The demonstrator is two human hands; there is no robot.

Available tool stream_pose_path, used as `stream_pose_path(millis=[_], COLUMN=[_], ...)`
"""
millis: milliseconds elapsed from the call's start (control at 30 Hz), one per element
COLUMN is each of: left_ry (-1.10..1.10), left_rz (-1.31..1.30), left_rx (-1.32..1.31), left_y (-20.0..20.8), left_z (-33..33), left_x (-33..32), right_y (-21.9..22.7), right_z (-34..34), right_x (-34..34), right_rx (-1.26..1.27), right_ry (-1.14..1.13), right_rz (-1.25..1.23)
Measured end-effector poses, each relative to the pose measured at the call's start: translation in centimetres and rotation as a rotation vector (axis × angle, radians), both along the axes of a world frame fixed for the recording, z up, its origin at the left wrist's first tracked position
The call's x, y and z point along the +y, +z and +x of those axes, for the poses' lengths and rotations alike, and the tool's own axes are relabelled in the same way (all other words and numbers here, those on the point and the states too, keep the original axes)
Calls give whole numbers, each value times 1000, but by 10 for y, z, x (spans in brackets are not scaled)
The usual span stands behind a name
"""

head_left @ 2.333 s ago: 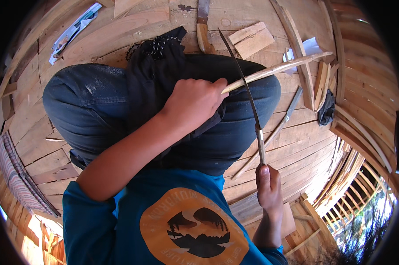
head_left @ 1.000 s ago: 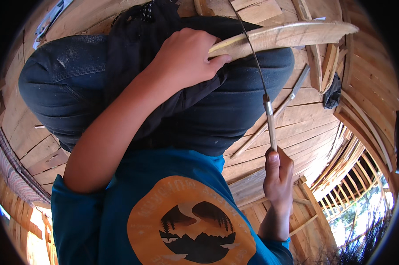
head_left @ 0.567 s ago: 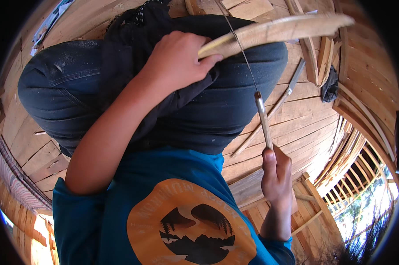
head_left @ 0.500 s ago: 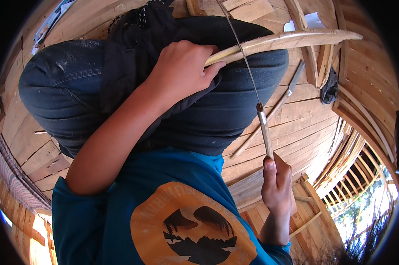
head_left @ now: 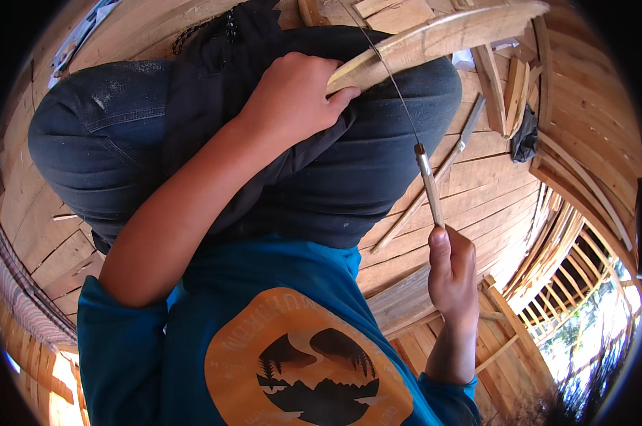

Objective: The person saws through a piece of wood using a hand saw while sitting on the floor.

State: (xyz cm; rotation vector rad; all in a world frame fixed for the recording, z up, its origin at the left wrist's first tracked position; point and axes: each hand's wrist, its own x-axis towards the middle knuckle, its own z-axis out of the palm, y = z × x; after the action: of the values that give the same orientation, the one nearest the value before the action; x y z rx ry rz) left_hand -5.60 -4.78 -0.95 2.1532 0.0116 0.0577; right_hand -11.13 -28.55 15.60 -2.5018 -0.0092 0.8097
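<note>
My left hand (head_left: 296,92) is wrapped round the near end of a long, curved piece of pale wood (head_left: 452,37), which slants up to the right above my thigh. In my right hand (head_left: 454,277) I grip the wooden handle of a long, thin-bladed knife (head_left: 431,188), with a metal collar where the blade starts. Seen almost edge-on, the blade crosses the wood a little right of my left hand. The blade's tip runs out of view at the top. I sit cross-legged in dark trousers (head_left: 321,184), a dark cloth lying over my lap.
Under me is a plank floor (head_left: 484,177). A long thin stick (head_left: 434,181) lies on it to my right. Beyond that are wooden blocks (head_left: 516,92), a crumpled black bag (head_left: 525,135) and a bundle of wooden strips (head_left: 548,248). A striped woven mat (head_left: 30,291) lies at far left.
The wood's far end has swung upward and a little left, and its broad face shows more. My right hand and the knife handle have shifted slightly up. Both grips stay closed.
</note>
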Motion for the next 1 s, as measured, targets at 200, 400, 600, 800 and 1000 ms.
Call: stream_pose_path(millis=[200,400,600,800,1000], left_ry=[12,14,14,-38,-38], left_rz=[-26,-23,-12,46,65], left_rx=[-10,16,-6,-32,-45], left_y=[-10,-6,-9,-1,-4], left_z=[-2,-2,-1,-9,-9], left_x=[1,0,3,-3,-4], right_y=[-12,12,-14,16,4], right_z=[15,-18,24,-13,-9], right_x=[16,-11,16,4,12], right_rx=[-9,-1,-43,6,-44], right_ry=[-6,-20,22,-29,16], right_rz=[-23,-37,-64,-101,-99])
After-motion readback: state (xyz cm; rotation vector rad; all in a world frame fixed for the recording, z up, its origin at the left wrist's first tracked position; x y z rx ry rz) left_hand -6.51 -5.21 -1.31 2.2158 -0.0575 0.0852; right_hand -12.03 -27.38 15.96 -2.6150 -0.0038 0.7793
